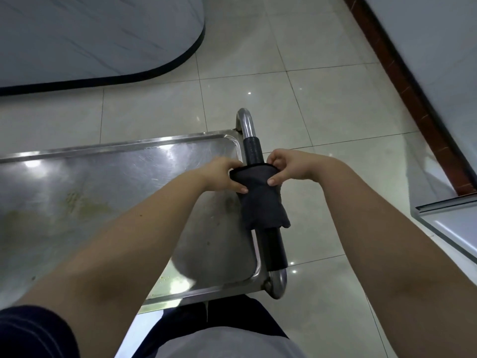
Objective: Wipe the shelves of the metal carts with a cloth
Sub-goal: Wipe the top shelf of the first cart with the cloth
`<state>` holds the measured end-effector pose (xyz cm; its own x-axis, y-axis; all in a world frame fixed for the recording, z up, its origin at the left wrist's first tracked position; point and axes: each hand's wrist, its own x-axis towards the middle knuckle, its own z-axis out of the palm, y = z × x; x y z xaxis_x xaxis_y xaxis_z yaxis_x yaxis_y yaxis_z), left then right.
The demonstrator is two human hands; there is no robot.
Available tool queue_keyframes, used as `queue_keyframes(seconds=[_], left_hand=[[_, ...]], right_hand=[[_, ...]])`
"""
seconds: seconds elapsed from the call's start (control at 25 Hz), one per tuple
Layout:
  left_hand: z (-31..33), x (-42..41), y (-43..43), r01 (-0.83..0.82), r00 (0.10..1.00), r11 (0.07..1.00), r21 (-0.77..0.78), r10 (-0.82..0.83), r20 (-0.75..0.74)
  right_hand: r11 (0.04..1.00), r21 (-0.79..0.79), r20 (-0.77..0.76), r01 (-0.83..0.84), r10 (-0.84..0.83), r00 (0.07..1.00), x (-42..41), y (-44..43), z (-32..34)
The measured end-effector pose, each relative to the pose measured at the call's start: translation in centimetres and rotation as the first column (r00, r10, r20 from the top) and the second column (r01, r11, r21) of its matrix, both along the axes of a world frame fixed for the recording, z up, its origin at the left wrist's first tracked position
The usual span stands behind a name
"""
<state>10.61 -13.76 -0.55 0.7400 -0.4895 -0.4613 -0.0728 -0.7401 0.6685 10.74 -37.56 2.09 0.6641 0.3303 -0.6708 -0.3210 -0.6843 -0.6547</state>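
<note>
**Fig.** Head view, looking down on the top shelf [103, 182] of a metal cart [268, 284].

- **Cloth position:** the dark cloth [260, 202] lies draped over the cart's handle bar [246, 122], on its black foam sleeve [254, 149], at the shelf's R edge. Its long axis runs along the bar, i.e. away from the person. The near end flares out over the sleeve.
- **Grip:** both hands are closed on the cloth's far end.
  - L hand [225, 175] pinches it from the shelf side, thumb on top.
  - R hand [290, 165] pinches it from the floor side, fingers curled over the edge.
  - The hands sit opposite each other across the bar, w/ the cloth between.
- **Key relation:** the shelf surface lies wholly to the L of the cloth, so the L hand is nearer to it.
- **Shelf condition:** yellowish smears approx. mid-pan and scuffs near the bar.
- **Judgement:** this shelf looks unwiped. The next move probably needs the cloth lifted off the bar and carried L onto the pan.
- **Surroundings:** tiled floor [309, 112] all round.
</note>
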Motion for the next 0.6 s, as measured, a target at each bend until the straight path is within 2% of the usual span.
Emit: queue_keyframes(seconds=[0.12,0.2,0.28,0.44,0.6], left_hand=[[0.6,-0.7,0.9,-0.074,0.997,0.994,-0.080,0.076,0.029],[1.5,-1.3,1.6,-0.126,0.987,0.983,-0.131,0.137,0.081],[2.8,-2.0,2.1,-0.162,0.969,0.967,-0.196,0.193,0.152],[6.0,-4.2,3.6,-0.134,0.915,0.940,-0.315,0.239,0.326],[8.0,-9.0,7.7,-0.090,0.842,0.922,-0.378,0.273,0.465]], right_hand=[[1.000,-0.026,0.070,0.000,0.002,0.998,-0.8,-0.4,1.0],[0.995,-0.103,0.231,0.014,0.010,0.973,-1.7,-0.2,2.3],[0.981,-0.185,0.425,0.055,0.029,0.905,-3.1,0.7,3.6],[0.910,-0.384,0.714,0.157,0.185,0.676,-6.8,3.3,6.1],[0.916,-0.346,0.906,0.203,0.270,0.325,-12.3,7.6,7.7]])
